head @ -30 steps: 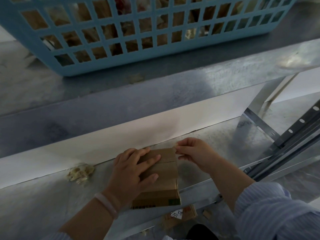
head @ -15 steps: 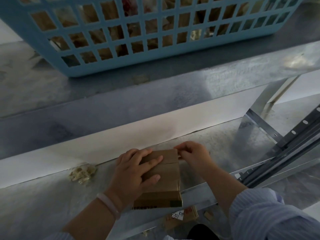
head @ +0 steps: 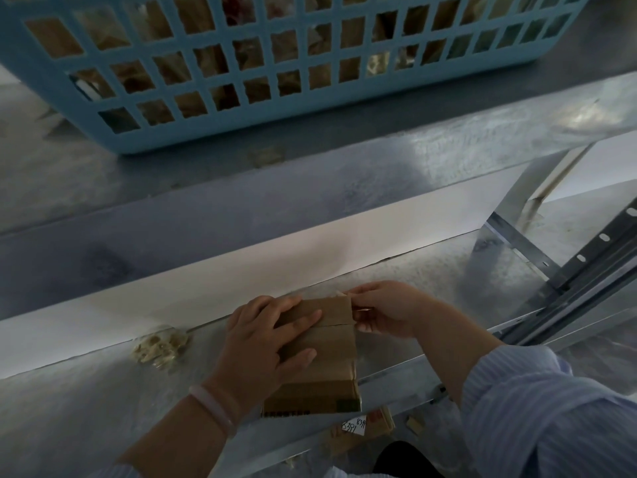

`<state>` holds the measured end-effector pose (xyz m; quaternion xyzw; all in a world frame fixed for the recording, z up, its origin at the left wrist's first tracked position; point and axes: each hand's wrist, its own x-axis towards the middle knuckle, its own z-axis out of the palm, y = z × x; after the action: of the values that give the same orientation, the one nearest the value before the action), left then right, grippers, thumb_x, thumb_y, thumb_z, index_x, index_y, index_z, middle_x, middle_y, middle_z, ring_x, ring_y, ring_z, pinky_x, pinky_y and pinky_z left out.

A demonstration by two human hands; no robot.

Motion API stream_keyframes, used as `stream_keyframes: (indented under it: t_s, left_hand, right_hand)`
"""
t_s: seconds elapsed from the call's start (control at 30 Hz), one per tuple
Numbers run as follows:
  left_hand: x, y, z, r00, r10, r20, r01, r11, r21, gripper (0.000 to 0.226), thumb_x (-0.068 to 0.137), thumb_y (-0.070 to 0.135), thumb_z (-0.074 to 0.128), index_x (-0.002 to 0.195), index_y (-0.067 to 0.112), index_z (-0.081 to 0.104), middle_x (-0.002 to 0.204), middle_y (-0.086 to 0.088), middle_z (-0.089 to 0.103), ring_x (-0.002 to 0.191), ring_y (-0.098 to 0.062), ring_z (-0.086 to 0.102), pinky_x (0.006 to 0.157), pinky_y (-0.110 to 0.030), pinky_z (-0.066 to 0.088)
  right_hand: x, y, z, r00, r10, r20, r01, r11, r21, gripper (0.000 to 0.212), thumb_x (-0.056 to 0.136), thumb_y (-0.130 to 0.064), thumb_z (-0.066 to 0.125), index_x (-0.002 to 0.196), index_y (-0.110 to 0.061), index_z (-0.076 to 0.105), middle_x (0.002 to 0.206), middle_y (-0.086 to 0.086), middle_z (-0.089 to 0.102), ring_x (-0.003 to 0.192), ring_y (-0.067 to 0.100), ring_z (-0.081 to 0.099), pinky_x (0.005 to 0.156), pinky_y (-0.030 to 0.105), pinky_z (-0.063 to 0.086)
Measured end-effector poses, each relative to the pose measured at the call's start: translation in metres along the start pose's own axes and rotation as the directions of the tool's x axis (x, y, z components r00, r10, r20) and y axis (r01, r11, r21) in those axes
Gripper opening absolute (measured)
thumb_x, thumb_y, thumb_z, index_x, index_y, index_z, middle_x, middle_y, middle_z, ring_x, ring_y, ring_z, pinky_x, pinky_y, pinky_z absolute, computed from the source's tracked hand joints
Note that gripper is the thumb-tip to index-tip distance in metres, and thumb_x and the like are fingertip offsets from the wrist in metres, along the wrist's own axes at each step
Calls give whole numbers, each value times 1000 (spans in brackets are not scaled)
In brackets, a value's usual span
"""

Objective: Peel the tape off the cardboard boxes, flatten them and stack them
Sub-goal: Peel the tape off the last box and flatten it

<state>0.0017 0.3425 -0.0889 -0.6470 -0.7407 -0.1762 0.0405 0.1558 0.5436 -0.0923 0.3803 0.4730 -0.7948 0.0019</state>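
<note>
Near the front edge of the shelf [head: 69, 408], the flat left hand [head: 262, 346] is pinning the box [head: 327, 343] while the right hand [head: 386, 310] is pinching its tape [head: 344, 293]; peeling low and steady seems best

A dull grey galvanised metal tabletop [head: 69, 408] carries a small brown cardboard box [head: 331, 360], pressed flat under the left hand [head: 262, 343]. Just left of that hand lies a crumpled pale wad, probably peeled tape [head: 160, 345]. Beyond the hand, a raised metal shelf [head: 103, 181] bears a light-blue plastic lattice basket [head: 220, 132].

A small brown cardboard box [head: 324, 353] lies closed, taped, on the metal shelf [head: 86, 401].
</note>
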Motion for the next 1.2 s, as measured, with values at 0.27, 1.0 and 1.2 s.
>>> stream_keyframes:
  t_s: [0.27,1.0,1.2]
  left_hand:
    - [2,1,-1,999,-7,37,7,1000,0,51,90,66,35,132,45,52,135,10,51,117,-19,45,94,-42,37]
    - [-4,2,-3,999,34,43,-33,999,-15,50,91,65,35,134,46,50,137,10,50,120,-17,42,99,-34,27]
    - [-2,1,-2,997,71,42,-70,997,-22,49,89,66,36,133,47,51,138,11,49,120,-18,43,98,-39,34]
  right_hand:
    - [4,5,6,950,-245,-192,186,942,-278,15,83,7,67,83,-8,66,75,10,67,67,19,67,74,34,59]
    - [-9,-7,-1,982,-175,-68,160,969,-188,16,88,4,64,97,-7,71,81,12,71,69,16,67,62,25,56]
    - [-12,-14,-7,999,49,13,-43,950,-308,12,93,-6,62,100,3,65,78,11,65,67,15,63,63,27,57]
